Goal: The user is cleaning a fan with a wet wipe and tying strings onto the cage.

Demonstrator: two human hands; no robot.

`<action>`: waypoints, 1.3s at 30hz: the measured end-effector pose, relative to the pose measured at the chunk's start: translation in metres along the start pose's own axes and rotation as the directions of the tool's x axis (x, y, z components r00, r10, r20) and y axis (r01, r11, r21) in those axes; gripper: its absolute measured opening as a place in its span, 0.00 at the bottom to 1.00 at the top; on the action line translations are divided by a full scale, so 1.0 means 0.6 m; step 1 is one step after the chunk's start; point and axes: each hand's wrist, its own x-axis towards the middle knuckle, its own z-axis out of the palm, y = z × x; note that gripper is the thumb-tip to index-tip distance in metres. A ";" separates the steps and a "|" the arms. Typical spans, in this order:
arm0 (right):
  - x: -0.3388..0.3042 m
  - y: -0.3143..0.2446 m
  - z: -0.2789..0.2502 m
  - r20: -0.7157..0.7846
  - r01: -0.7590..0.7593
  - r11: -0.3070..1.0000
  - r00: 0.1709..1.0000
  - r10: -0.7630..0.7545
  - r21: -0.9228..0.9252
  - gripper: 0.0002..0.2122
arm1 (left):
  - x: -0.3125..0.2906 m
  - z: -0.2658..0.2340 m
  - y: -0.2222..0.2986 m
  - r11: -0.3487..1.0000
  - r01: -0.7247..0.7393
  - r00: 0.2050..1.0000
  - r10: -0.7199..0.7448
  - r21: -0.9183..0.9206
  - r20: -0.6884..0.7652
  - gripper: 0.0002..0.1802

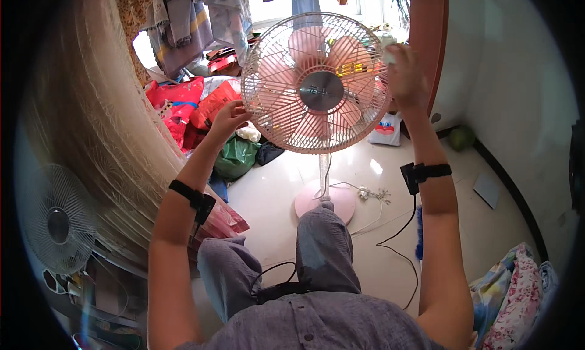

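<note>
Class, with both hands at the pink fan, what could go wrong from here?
The fan might tip if pushed: the left hand and right hand are high above its base. Fingers might slip through the guard toward the blades. The black cable hanging from the right forearm might snag.

Fan hub (pixel 320 90) w/ brushed-metal look; base (pixel 309 194) smooth plast.; floor (pixel 268 216) glossy tile; shirt (pixel 262 322) matt cloth.
</note>
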 end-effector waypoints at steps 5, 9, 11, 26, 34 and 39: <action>0.031 -0.084 -0.011 0.105 -0.112 0.993 0.988 0.114 -0.023 0.20 | 0.010 0.018 -0.032 0.991 -0.091 0.995 0.085 -0.096 -0.060 0.29; -0.013 -0.106 0.049 0.098 0.072 0.997 0.992 -0.073 0.016 0.19 | 0.019 0.022 -0.070 0.980 -0.170 0.984 0.162 -0.102 -0.078 0.29; -0.022 -0.136 0.059 0.295 0.465 0.870 0.818 -0.494 0.166 0.21 | 0.009 0.035 -0.093 0.927 -0.347 0.935 0.330 -0.140 -0.133 0.29; 0.111 -0.084 0.037 0.117 0.206 0.956 0.976 -0.184 -0.209 0.20 | 0.021 0.058 -0.121 0.827 -0.379 0.922 0.302 -0.415 -0.241 0.26; 0.060 -0.138 0.068 0.391 0.493 0.864 0.779 -0.491 0.102 0.18 | 0.007 0.088 -0.124 0.824 -0.372 0.921 0.270 -0.427 -0.282 0.34; 0.178 -0.065 0.053 0.272 0.423 0.895 0.886 -0.375 -0.142 0.15 | 0.022 0.087 -0.133 0.815 -0.422 0.901 0.327 -0.397 -0.286 0.34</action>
